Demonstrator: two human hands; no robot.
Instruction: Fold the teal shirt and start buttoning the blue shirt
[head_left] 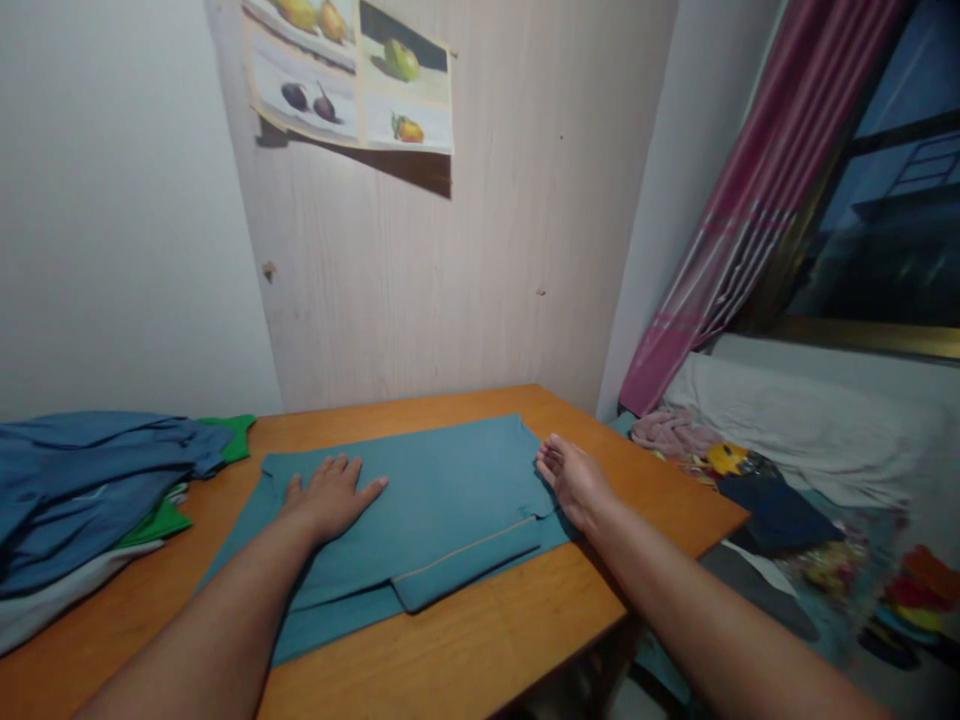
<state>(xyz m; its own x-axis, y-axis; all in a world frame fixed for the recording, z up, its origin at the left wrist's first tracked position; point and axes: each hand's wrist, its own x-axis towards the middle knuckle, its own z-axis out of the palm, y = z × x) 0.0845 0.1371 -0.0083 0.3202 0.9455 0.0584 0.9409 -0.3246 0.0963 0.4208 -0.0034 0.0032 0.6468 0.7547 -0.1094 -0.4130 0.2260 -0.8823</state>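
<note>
A teal garment [442, 480] lies folded in a wide, flat shape on the wooden table. Along its near edge is a folded strip [472, 560] with a thin light line of trim. My left hand [330, 500] rests flat on the left part of the cloth, fingers spread and thumb out to the right. At the garment's right edge is my right hand [571, 480], turned on its side with the palm towards the cloth. Its fingers are loosely bent, and I see nothing between them.
The orange-brown wooden table [510, 630] ends in a corner on the right. A pile of blue, green and white clothes [97, 500] lies at the left. Beyond the right edge are a white cover [810, 430], mixed clothes and a pink curtain [720, 250]. Fruit pictures [352, 80] hang on the wall.
</note>
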